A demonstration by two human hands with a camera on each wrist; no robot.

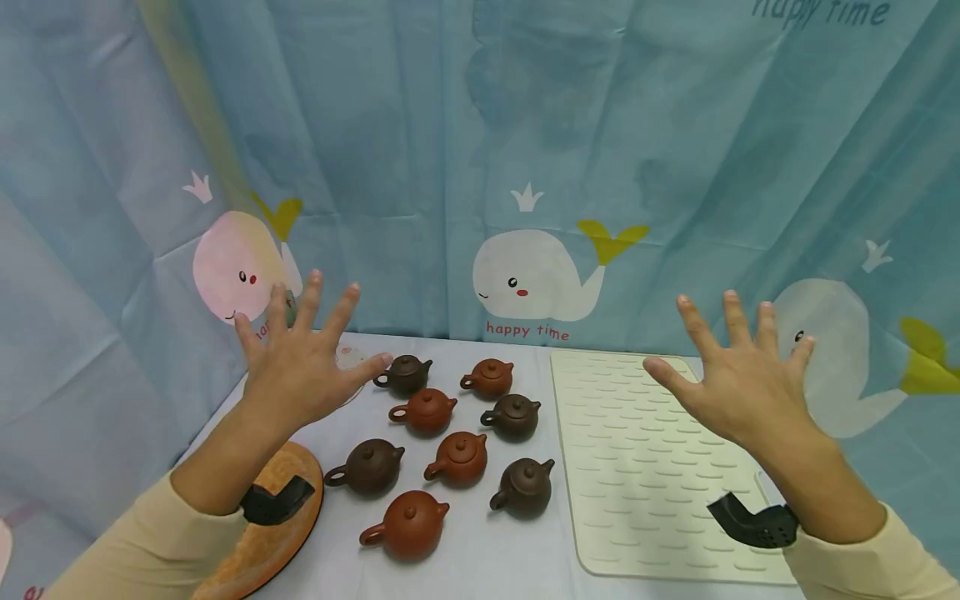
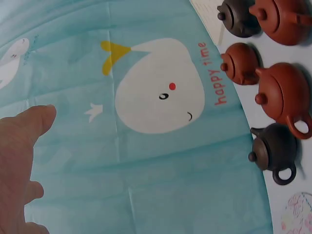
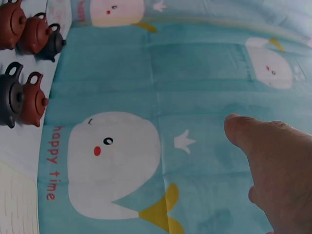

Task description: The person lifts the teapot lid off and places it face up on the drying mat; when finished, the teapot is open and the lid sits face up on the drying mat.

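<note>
My left hand (image 1: 292, 367) is raised with its fingers spread, holding nothing, left of the teapots. My right hand (image 1: 742, 383), spread the same way, hangs above the cream ridged mat (image 1: 622, 533). Between the hands, several small clay teapots stand upright on the white table. Nearest my left thumb is a dark brown teapot (image 1: 407, 377); a reddish-brown teapot (image 1: 427, 412) stands just in front of it. Another reddish-brown teapot (image 1: 408, 527) is closest to me, and a dark brown teapot (image 1: 525, 489) stands beside the mat. Each wrist view shows part of a hand and some teapots.
A round orange-brown board (image 1: 288, 533) with a dark rim lies under my left forearm. Behind the left hand, a pale patterned round item (image 1: 349, 358) is partly hidden. A blue curtain (image 1: 420, 167) with whale prints hangs behind and beside the table.
</note>
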